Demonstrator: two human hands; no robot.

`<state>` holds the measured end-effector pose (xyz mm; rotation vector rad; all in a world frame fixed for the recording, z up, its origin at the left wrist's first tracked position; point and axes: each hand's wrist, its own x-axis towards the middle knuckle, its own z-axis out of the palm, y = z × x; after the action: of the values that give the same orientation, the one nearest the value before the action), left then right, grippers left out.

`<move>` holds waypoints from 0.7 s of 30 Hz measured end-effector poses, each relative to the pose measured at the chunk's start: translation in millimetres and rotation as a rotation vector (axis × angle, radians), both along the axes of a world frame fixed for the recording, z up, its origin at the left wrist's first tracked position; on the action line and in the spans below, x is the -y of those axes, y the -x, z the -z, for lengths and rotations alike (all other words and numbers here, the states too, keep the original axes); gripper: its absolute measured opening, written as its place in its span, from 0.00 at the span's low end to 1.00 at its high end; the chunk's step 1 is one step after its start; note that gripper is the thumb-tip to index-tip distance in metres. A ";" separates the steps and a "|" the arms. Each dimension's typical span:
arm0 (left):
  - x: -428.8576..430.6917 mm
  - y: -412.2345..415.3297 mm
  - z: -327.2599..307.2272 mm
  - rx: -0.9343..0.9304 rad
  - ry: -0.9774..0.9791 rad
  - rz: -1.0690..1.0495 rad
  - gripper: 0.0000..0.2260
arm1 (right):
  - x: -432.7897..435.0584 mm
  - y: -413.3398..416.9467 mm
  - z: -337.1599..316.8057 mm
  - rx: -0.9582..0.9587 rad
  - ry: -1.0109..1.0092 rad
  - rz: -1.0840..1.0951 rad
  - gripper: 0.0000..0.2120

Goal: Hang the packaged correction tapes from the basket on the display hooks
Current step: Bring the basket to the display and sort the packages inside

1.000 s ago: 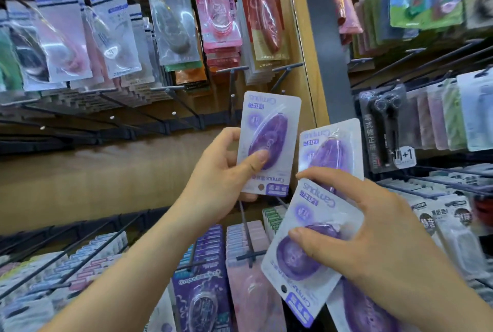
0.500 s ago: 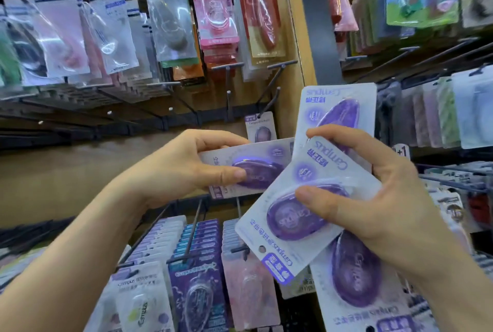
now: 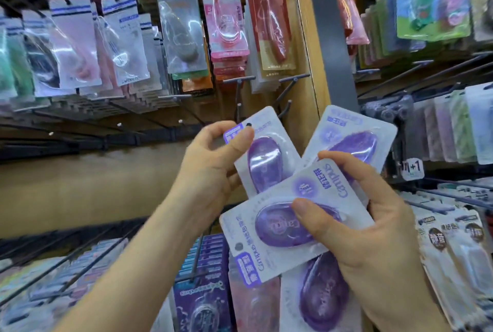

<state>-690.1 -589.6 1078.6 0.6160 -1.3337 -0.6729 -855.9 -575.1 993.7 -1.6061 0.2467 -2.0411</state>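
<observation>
My left hand (image 3: 210,169) pinches one purple correction tape pack (image 3: 266,161) by its upper left corner, close to the pack's hanging hole. My right hand (image 3: 368,233) grips a fan of purple correction tape packs (image 3: 288,222), thumb pressed on the front blister; one pack (image 3: 354,142) sticks up behind and another (image 3: 322,297) hangs below. Bare black display hooks (image 3: 286,107) jut from the wooden panel just above the left-hand pack. The basket is out of view.
Filled hooks of assorted correction tapes (image 3: 181,35) hang along the upper row. Lower hooks carry purple and pink packs (image 3: 202,302). A grey upright post (image 3: 328,24) separates a second rack at right with more hanging goods (image 3: 432,8). Long empty hooks (image 3: 80,259) reach out at lower left.
My left hand has turned its pack from lying sideways to nearly upright with the hole end up, and shifted right. My right hand and its fan of packs have stayed roughly in place.
</observation>
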 end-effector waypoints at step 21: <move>36.4 27.6 -17.2 0.585 0.150 -0.201 0.13 | 8.5 19.5 4.2 -0.213 -0.053 0.221 0.30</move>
<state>-717.7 -626.0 1095.8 0.8489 -1.8113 -0.2246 -875.4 -583.6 989.5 -1.8330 0.5736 -2.0009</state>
